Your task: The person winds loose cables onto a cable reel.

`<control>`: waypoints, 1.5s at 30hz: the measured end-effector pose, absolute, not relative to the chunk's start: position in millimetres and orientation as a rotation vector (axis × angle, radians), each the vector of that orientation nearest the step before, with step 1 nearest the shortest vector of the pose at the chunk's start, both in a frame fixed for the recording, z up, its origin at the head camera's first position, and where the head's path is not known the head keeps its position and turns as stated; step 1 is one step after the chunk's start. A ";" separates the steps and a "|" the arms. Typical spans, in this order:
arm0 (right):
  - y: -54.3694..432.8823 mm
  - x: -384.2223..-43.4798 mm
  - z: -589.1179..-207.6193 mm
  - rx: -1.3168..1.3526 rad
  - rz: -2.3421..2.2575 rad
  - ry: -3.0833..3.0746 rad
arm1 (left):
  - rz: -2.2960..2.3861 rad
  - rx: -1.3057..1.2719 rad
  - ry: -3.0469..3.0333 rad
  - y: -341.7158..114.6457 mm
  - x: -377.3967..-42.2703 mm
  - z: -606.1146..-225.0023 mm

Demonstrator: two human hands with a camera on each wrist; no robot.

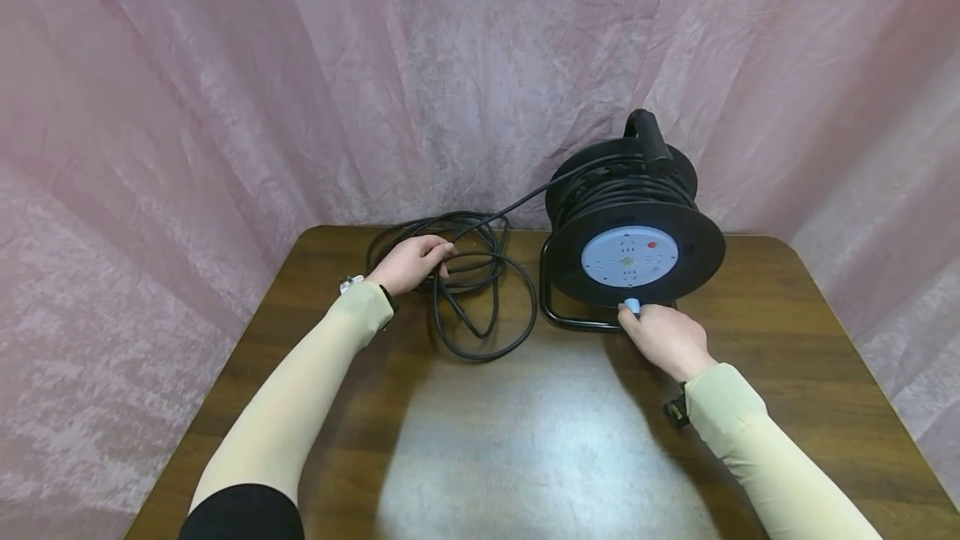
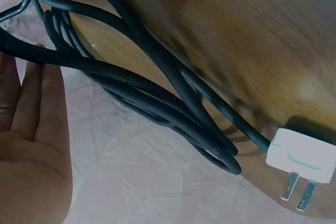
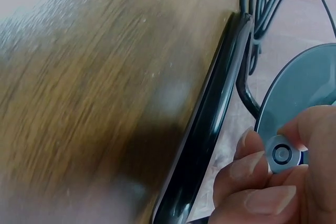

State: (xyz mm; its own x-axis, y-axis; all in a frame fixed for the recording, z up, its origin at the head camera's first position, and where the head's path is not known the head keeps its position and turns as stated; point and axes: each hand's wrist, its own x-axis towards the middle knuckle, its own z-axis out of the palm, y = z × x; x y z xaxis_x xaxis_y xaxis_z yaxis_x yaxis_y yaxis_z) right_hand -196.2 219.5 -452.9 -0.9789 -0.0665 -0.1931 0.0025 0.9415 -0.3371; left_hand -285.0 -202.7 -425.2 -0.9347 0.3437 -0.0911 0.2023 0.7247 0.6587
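A black cable reel point(image 1: 564, 269) stands on its tubular frame at the back right of the table, cable wound on its drum. Its front has a pale socket panel point(image 1: 628, 245) with a red button. Thumb and fingers of my right hand point(image 1: 667, 340) pinch the light blue crank knob point(image 3: 283, 153) low on the reel's front disc. My left hand point(image 1: 411, 263) holds the black cable point(image 2: 126, 83) between thumb and fingers, over a loose pile of coils. From there the cable point(image 1: 522, 202) runs up to the drum. A white two-pin plug point(image 2: 302, 156) lies beside the coils in the left wrist view.
The brown wooden table point(image 1: 757, 298) has rounded back corners and a bright reflection in the middle. Behind it hangs a pink curtain point(image 1: 480, 65), close to the coils and the reel. The reel's carrying handle point(image 1: 651, 142) sticks up at the top.
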 end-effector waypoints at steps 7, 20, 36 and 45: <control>216.7 -196.7 -454.6 -0.053 -0.490 2.885 | 0.973 0.498 2.741 -201.4 -283.7 -425.5; 208.4 -196.2 -457.3 -0.079 -0.502 2.880 | 0.974 0.401 2.714 -202.2 -281.4 -429.8; 201.9 -198.3 -458.0 -0.073 -0.531 2.889 | 0.955 0.490 2.587 -198.0 -281.6 -429.0; 196.7 -199.2 -458.9 -0.111 -0.527 2.890 | 1.103 0.384 2.502 -197.3 -280.2 -426.5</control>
